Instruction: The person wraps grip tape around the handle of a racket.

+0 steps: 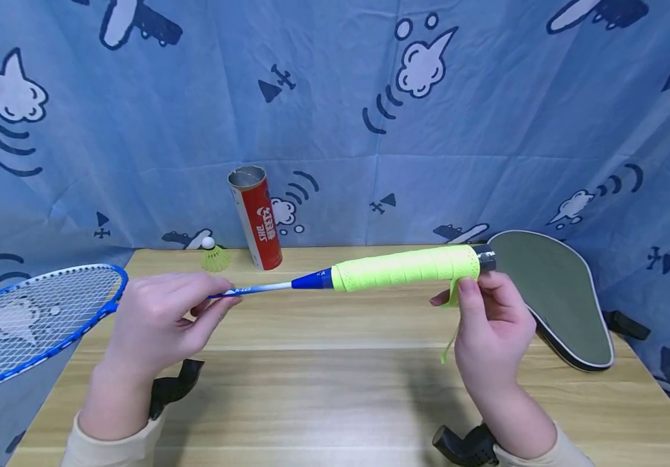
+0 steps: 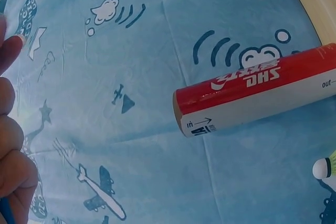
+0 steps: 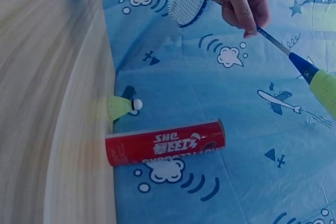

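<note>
A blue badminton racket (image 1: 314, 279) is held almost level above the table. My left hand (image 1: 165, 318) pinches its thin shaft between thumb and fingers, the strung head (image 1: 37, 324) reaching out to the left. Yellow-green grip tape (image 1: 405, 267) winds round the handle up to the black butt end (image 1: 484, 257). At that end my right hand (image 1: 495, 324) pinches the tape with its thumb in front, while some fingers are hidden behind. A narrow tail of tape (image 1: 444, 355) dangles beside the thumb. In the right wrist view the left hand (image 3: 241, 1) shows on the shaft.
Toward the back of the wooden table (image 1: 335, 389) stands a red and white shuttlecock tube (image 1: 261, 224), open at the top. Left of it sits a yellow shuttlecock (image 1: 215, 258). A green paddle-shaped case (image 1: 550, 292) lies at the right. Behind everything hangs a blue patterned cloth (image 1: 335, 117).
</note>
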The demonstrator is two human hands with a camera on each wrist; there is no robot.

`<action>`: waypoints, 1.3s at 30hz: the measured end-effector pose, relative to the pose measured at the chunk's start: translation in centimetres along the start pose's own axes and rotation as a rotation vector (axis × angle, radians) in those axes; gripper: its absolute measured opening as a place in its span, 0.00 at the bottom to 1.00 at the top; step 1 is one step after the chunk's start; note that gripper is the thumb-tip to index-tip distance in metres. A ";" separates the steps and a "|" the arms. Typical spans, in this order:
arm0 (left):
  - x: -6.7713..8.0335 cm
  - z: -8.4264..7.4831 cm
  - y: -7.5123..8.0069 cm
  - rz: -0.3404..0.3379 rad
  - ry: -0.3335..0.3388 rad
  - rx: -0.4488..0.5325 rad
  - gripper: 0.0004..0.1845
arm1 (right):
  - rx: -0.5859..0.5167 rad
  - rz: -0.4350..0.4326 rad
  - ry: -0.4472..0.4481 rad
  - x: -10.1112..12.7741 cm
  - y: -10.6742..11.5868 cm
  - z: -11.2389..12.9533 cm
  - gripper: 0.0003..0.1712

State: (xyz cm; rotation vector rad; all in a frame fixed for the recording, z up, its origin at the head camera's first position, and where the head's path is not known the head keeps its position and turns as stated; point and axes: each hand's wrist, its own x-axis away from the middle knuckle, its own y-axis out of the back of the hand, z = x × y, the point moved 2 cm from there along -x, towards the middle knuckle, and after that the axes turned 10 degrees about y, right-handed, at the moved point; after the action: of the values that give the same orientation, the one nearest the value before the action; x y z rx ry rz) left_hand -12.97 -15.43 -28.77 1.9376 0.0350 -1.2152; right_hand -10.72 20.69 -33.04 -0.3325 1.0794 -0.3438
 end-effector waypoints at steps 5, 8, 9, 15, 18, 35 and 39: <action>0.0 0.0 0.0 -0.004 -0.012 0.025 0.21 | 0.000 0.012 -0.003 0.0 0.0 -0.1 0.05; -0.1 0.0 0.0 -0.031 -0.028 0.017 0.22 | -0.025 0.020 -0.006 -0.1 0.0 -0.2 0.04; -0.1 0.0 0.1 -0.041 -0.035 0.008 0.22 | -0.041 0.023 -0.007 -0.1 0.0 -0.2 0.04; -0.3 -0.1 0.2 -0.057 -0.037 -0.024 0.24 | -0.071 0.033 0.003 -0.1 -0.2 -0.2 0.01; -0.4 -0.2 0.2 -0.075 -0.035 -0.053 0.24 | -0.007 0.027 0.006 -0.2 -0.1 0.0 0.02; -0.2 0.0 0.2 -0.040 -0.013 -0.014 0.24 | 0.076 -0.007 0.006 -0.2 -0.1 -0.1 0.04; -0.3 -0.1 0.3 -0.067 -0.023 -0.038 0.26 | 0.035 0.033 0.030 -0.1 -0.2 -0.1 0.04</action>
State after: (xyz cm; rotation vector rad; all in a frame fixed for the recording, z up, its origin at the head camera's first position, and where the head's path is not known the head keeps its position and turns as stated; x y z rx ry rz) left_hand -12.94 -15.51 -28.35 1.9023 0.1110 -1.2710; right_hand -10.86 20.52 -32.92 -0.2786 1.1055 -0.3387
